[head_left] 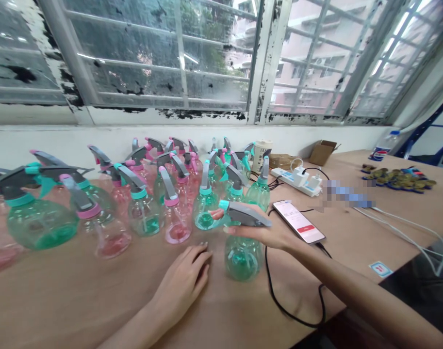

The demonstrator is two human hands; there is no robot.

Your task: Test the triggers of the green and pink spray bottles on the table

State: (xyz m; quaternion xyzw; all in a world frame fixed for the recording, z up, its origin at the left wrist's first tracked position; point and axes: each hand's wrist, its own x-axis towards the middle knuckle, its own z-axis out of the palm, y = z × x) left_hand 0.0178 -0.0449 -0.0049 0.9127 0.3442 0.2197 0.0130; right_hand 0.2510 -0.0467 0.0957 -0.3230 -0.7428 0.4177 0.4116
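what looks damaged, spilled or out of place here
The window frame looks damaged: its pale surface is broken by black patches. On the right of the table, a bluish patch is pixelated, so I can't tell what lies there. The green spray bottle in the right hand looks upright, and no spill is visible.

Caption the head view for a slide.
Right hand at the neck of a green spray bottle, left hand on the table, more spray bottles behind.
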